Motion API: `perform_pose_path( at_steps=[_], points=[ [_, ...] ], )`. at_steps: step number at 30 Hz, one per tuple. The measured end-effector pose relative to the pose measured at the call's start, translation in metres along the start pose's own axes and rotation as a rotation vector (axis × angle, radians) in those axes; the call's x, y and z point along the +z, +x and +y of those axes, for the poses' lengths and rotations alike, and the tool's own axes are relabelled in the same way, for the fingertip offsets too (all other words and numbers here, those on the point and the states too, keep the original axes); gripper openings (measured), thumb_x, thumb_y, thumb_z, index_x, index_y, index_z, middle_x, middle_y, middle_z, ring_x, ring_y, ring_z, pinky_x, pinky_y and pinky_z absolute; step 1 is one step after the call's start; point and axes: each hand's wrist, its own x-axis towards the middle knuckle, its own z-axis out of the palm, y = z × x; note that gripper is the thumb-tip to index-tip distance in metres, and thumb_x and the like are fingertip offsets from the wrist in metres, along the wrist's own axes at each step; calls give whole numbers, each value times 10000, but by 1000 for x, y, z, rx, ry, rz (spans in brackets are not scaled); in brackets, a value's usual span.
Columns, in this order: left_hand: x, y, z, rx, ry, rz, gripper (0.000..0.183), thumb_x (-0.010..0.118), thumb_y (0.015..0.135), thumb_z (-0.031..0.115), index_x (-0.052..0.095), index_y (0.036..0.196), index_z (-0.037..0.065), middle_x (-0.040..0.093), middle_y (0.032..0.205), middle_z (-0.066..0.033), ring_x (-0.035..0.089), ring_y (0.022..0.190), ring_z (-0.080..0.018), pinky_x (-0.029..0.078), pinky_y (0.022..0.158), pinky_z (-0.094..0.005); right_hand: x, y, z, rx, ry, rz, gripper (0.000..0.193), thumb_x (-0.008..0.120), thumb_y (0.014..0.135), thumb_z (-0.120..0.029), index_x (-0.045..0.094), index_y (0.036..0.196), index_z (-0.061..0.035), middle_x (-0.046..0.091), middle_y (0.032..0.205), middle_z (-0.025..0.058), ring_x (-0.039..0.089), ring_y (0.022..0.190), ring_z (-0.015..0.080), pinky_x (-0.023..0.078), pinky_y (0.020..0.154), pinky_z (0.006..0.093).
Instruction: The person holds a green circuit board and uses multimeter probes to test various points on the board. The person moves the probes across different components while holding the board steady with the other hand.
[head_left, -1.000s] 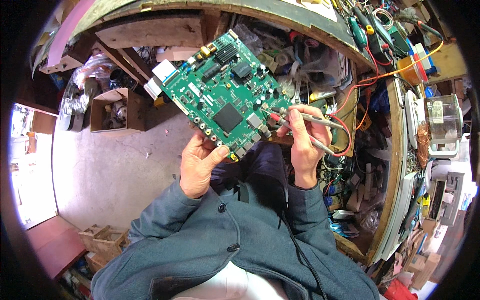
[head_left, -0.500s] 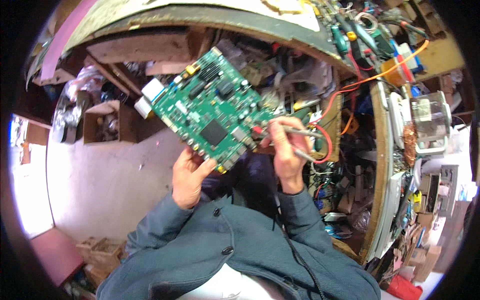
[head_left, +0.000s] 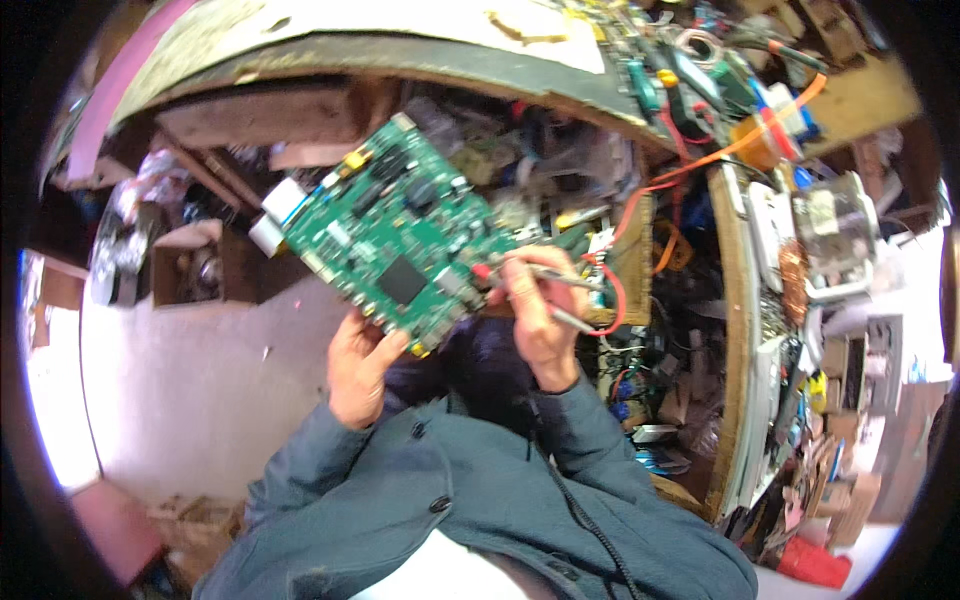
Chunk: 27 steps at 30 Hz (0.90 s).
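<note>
A green circuit board is held tilted in front of my body, its component side up. My left hand grips its near edge, thumb on top beside the row of round sockets. A dark square chip sits near the middle of the board. Closed around slim grey test probes, my right hand is at the board's right corner. A red tip shows by the board, and a red wire loops from the probes. Whether the tips touch the board is blurred.
A worn workbench edge runs across the far side. Tools and wires crowd its right end, with an orange cable crossing there. An open cardboard box stands left on the floor. Cluttered shelving lies to the right.
The board and both hands have shifted slightly left in the picture, along with the surroundings. Both hands keep their holds, and the probes stay at the board's right corner.
</note>
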Motion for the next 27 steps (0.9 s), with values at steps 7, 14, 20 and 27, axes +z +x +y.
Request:
perform_pose_path(
  at_steps=[7, 14, 20, 27],
  points=[
    [-1, -1, -2, 28, -30, -41, 497, 727, 998, 29, 537, 1458, 25, 699, 1282, -88, 688, 1099, -181, 610, 883, -345, 2, -1, 2, -76, -67, 6, 87, 649, 1051, -42, 664, 1116, 14, 702, 933, 102, 700, 699, 163, 583, 614, 276],
    [-2, 2, -8, 64, -40, -63, 496, 735, 995, 20, 545, 1452, 26, 701, 1274, -77, 688, 1102, -176, 612, 888, -343, 1, 1, 2, -98, -72, -8, 97, 656, 1049, -51, 664, 1114, 20, 691, 937, 100, 705, 703, 170, 596, 626, 283],
    [2, 1, -3, 69, -63, -40, 493, 733, 991, 10, 545, 1446, 15, 700, 1264, -71, 683, 1116, -172, 605, 900, -341, 1, -1, 3, -114, -100, 11, 95, 646, 1051, -47, 665, 1115, 21, 690, 928, 96, 699, 690, 163, 575, 621, 264],
    [-3, 0, -3, 24, 34, 3, 480, 731, 978, 9, 550, 1422, -8, 689, 1271, -81, 665, 1136, -177, 541, 1016, -357, 3, -3, 0, -84, -112, 17, 78, 644, 1052, -53, 663, 1096, 8, 690, 923, 89, 688, 677, 148, 564, 612, 266]
  ],
)
